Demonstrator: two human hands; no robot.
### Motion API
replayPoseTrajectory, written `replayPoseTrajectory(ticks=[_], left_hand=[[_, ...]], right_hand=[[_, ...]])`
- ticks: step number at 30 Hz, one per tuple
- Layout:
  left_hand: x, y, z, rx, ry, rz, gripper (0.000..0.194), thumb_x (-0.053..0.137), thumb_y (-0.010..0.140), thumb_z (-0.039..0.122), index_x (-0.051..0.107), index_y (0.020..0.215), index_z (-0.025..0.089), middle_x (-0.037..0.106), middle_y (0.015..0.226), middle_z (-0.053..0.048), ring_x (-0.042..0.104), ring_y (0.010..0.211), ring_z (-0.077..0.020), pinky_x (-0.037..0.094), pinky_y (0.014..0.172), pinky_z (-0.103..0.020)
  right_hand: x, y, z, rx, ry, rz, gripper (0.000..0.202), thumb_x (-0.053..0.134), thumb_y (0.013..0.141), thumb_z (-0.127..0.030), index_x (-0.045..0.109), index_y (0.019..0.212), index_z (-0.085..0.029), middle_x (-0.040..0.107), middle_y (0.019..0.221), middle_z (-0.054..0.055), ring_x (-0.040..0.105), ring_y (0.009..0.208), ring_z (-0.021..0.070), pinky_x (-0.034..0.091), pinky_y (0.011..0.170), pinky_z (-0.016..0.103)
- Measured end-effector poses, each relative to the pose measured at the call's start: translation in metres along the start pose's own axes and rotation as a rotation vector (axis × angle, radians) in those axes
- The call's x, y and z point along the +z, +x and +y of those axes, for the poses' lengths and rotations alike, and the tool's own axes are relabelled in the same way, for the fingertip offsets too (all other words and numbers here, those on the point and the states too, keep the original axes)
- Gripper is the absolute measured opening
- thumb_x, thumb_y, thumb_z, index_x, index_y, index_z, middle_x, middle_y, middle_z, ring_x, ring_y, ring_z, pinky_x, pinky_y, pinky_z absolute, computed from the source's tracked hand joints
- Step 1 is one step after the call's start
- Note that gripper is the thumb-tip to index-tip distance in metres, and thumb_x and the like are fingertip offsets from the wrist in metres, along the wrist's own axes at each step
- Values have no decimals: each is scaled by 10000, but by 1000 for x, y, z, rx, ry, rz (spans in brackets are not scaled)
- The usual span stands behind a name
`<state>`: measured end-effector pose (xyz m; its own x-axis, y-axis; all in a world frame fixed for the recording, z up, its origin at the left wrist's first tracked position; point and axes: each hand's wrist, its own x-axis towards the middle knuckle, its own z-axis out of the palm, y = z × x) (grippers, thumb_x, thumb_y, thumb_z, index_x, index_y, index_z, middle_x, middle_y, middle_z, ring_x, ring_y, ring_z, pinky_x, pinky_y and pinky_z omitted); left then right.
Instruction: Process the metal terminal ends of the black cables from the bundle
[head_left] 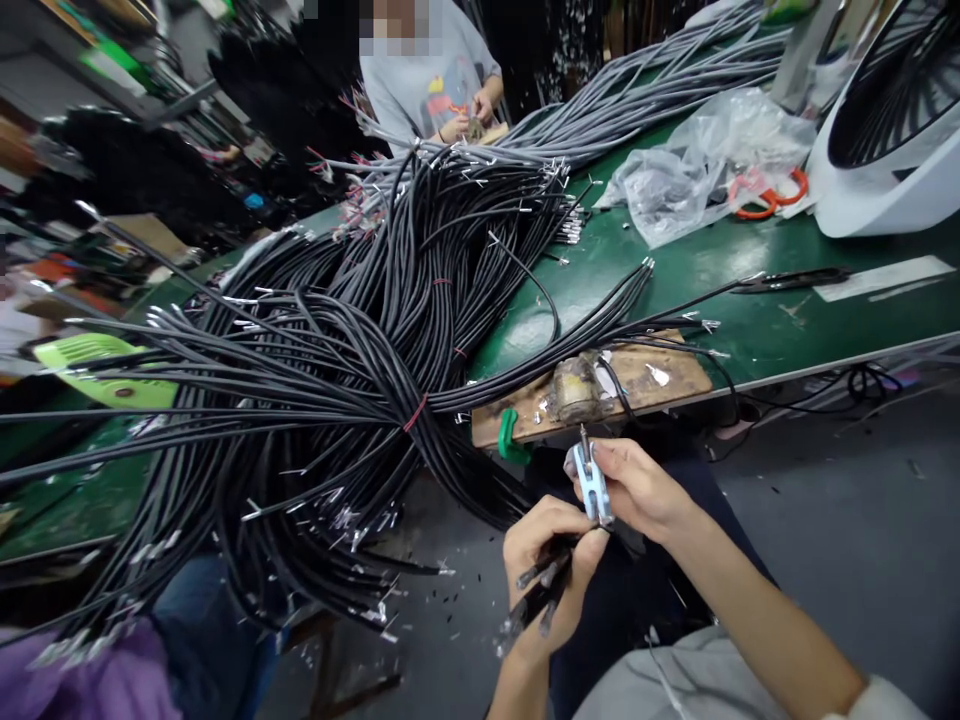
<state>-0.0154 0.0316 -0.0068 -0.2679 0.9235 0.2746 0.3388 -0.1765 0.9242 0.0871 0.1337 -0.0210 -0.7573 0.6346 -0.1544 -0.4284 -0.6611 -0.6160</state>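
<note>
In my left hand (546,560), fingers wrapped round, is a bunch of black cables (541,598). Their ends stick out below my fingers. My right hand (639,488) grips a small light-blue tool (593,484) with a metal part; its exact kind does not show clearly. The tool's lower end meets the cable end by my left thumb and fingertips. Just above the hands, a wooden board (667,372) at the table's edge bears a worn, round, yellowish-brown block (576,390). A green clamp-like piece (512,436) sits at the board's edge.
Large heaps of black cables (390,330) with bare ends cover the green table (720,262). Grey cables (645,85) lie behind. At right are orange-handled scissors (772,195), a plastic bag (675,180), dark pliers (795,280) and a white fan (862,180). Another person (431,85) works opposite.
</note>
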Motion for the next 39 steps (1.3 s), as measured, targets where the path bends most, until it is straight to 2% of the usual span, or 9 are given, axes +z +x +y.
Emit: replayPoseTrajectory(ticks=[7,10,14,18,22,25,34,36,39], left_hand=[[-2,-4,-1,34,-9,-4,52,690,773,137,703,769,187,644,670,-2,581,608,-111,450,582,-214],[-3,-5,-7,112,-64,1,11,712,777,195,722,782,193,659,673,-21,609,619,-129,487,591,-233],[-7,-5,-19,169,-187,-66,215,700,792,401,731,752,192,637,595,-33,599,547,-131,489,532,-235],[-14,-6,-20,109,-240,-167,323,606,846,475,735,783,186,630,589,-44,566,498,-116,457,483,-223],[-15,-10,-6,47,-75,-220,190,593,885,302,751,883,196,678,767,-75,629,649,-147,490,583,-247],[-12,-15,2,44,32,-257,164,594,880,242,746,893,182,677,758,-73,622,656,-152,467,577,-242],[2,-33,8,28,238,-25,94,625,813,108,679,870,161,635,721,-28,584,615,-129,453,571,-224],[7,-34,10,-7,281,11,63,613,817,120,660,813,161,583,661,-3,542,567,-112,415,531,-209],[10,-33,12,-33,277,44,69,588,835,154,634,784,163,553,647,7,525,551,-105,400,515,-201]], right_hand=[[-31,-12,5,8,40,84,464,640,789,-569,707,787,-109,568,631,29,435,561,89,343,501,210],[-47,-27,-1,-79,-117,168,385,674,796,-492,715,891,-120,578,667,32,422,572,93,354,515,221],[-55,-54,-4,-197,-471,312,248,690,804,-401,701,902,-173,614,743,44,522,663,142,436,597,264],[-37,-74,4,-444,-845,361,87,654,843,-253,657,771,-205,593,728,29,535,688,159,437,632,285],[-2,-79,11,-725,-1082,182,137,703,790,-141,648,897,-205,620,761,30,532,693,162,447,666,313],[15,-77,11,-815,-1167,114,183,684,800,-120,644,963,-193,634,766,43,533,686,166,459,650,326],[9,-70,26,-924,-1182,351,156,578,810,-62,638,757,-196,566,654,34,467,634,172,411,612,339],[9,-68,36,-915,-1030,401,155,586,804,-63,655,783,-200,567,682,36,470,669,177,405,633,336],[11,-63,49,-657,-548,362,108,603,839,-175,685,776,-207,556,723,36,497,708,174,419,636,312]])
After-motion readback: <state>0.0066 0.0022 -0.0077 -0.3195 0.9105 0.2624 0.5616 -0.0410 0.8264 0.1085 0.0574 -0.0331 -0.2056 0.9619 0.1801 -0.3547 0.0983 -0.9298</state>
